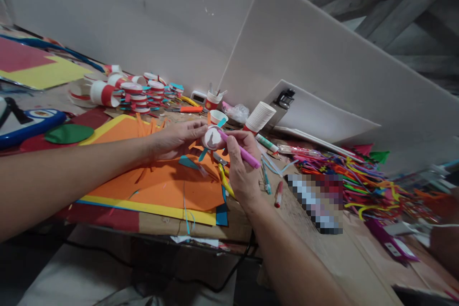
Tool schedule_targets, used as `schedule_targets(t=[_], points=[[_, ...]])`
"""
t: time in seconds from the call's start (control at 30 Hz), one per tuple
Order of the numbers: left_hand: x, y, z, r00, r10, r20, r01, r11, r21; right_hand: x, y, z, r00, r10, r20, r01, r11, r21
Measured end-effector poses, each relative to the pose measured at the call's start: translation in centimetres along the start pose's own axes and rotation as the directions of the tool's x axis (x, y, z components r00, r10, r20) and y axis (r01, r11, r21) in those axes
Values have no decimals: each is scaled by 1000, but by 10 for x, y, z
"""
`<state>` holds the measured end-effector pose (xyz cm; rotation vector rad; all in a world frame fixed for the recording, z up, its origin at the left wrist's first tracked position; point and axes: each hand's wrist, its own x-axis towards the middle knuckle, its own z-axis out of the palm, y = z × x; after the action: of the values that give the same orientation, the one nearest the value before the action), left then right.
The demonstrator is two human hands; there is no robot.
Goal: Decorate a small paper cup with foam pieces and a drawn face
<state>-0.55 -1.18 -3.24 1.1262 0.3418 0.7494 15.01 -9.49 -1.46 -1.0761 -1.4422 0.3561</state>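
My left hand (179, 137) is closed on the side of a small paper cup (214, 137), whose round white face is turned toward me and bears a greyish patch or shadow. Blue and orange paper strips stick out around this cup. My right hand (244, 165) grips a purple marker (245, 153), and the marker's upper end meets the right edge of the white face. Beneath both hands lie orange paper sheets (143, 186) with loose cut strips. Yellow-handled scissors (225, 179) rest just left of my right wrist, partly hidden.
Several red-and-white paper cup pieces (134, 91) stand at the back left. Further right are a stack of white cups (261, 115), a glue stick (267, 143), a red marker (278, 194) and a heap of coloured pipe cleaners (362, 181). A white board (304, 62) rises behind.
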Motion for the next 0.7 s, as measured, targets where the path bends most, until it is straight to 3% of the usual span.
schedule_targets(t=[0.23, 0.7], points=[[0, -2, 2, 995, 35, 94, -34, 999, -13, 1, 6, 1, 1000, -8, 2, 8, 1000, 7], [0, -4, 1, 992, 27, 123, -24, 999, -26, 1, 4, 2, 999, -44, 17, 44, 999, -22]])
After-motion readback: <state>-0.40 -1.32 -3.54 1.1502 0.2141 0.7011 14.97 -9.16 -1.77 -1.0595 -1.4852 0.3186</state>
